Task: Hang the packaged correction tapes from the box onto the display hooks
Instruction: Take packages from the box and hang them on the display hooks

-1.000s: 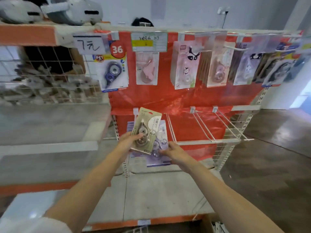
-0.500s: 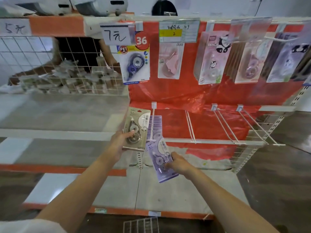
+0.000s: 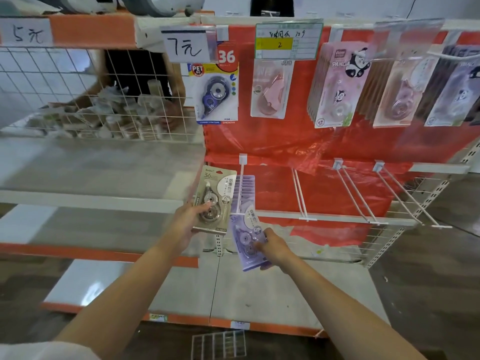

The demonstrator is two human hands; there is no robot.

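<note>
While the left hand (image 3: 185, 224) grips a beige pack (image 3: 214, 201) upright at about 9 o'clock of the lower hook (image 3: 240, 188), thumb across its clear blister, the right hand (image 3: 272, 246) pinches a purple pack (image 3: 248, 242) at 6 o'clock of that hook. The purple pack tilts, its top edge near the hook's tip. More purple packs (image 3: 245, 189) hang in a row on the same hook, just right of the beige pack. Bare hooks (image 3: 355, 193) stick out at 3 o'clock. Along the upper row, at 12 o'clock, hang a blue pack (image 3: 217, 96), a pink pack (image 3: 270, 92) and panda packs (image 3: 337, 87). A wire basket (image 3: 104, 100) sits at 10 o'clock, under a "7元" sign (image 3: 187, 46).
</note>
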